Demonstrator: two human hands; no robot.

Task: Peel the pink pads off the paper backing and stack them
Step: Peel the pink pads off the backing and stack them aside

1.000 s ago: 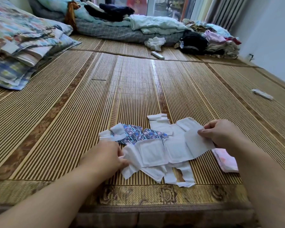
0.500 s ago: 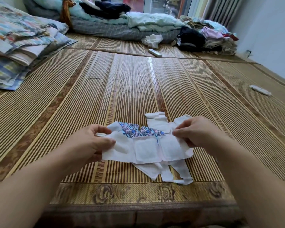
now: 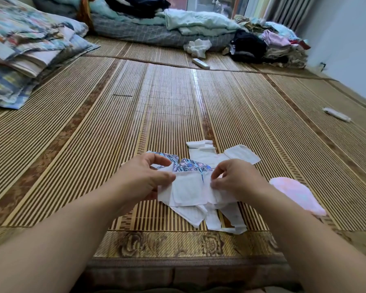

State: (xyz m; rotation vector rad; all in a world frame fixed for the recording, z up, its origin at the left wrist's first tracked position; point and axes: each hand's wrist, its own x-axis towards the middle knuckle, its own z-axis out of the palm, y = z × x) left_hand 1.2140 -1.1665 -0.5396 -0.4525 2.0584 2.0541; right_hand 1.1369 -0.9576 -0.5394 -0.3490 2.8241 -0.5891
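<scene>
A strip of white paper backing [image 3: 187, 192] with square pads stuck to it is held just above a bamboo mat. My left hand [image 3: 145, 179] pinches its left end. My right hand [image 3: 234, 179] pinches its right part, fingertips pressed on a pad edge. Loose white backing pieces [image 3: 211, 216] hang and lie below the strip, and more white pieces [image 3: 241, 154] lie behind it beside a blue patterned wrapper [image 3: 188, 163]. A pink pad stack [image 3: 298, 194] rests on the mat to the right of my right forearm.
The bamboo mat [image 3: 178, 106] covers a wide platform whose front edge [image 3: 178, 265] is near me. Folded quilts [image 3: 25, 51] lie at the left. Bedding and clothes [image 3: 199, 24] pile up at the back. A white remote [image 3: 200, 63] and a small white roll [image 3: 336, 114] lie farther off.
Both hands have lifted the strip and drawn closer together. My right hand left the strip's far right end and now pinches nearer its middle. The pink stack shows again at the right.
</scene>
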